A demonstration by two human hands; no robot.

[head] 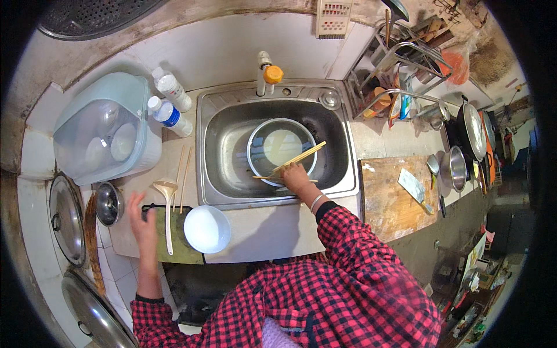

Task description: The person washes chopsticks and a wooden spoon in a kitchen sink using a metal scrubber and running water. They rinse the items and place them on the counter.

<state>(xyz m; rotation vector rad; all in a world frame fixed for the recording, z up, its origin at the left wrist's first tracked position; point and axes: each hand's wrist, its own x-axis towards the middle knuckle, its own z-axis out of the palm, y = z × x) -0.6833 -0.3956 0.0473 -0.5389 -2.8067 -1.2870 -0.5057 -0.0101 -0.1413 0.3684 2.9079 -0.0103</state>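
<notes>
My right hand (295,177) grips a bundle of wooden chopsticks (304,155) at the near rim of a metal basin (251,163), which stands in the stainless steel sink (222,150). Another chopstick (261,177) crosses the basin's near rim under my hand. Liquid fills part of the basin, with a pale round patch in its middle. My left hand (143,224) is raised with fingers apart, holding nothing, left of a green board (187,256). On that board lies a ladle (169,217), and a white bowl (207,228) overlaps the board's right edge. Two chopsticks (185,174) lie behind it.
A lidded plastic dish box (145,100) and two plastic bottles (169,117) stand at the left. Above the sink is a faucet with an orange handle (273,75). To the right, a cleaver (413,188) rests on a wooden cutting board (383,204), near a metal bowl (454,168) and a rack (398,91).
</notes>
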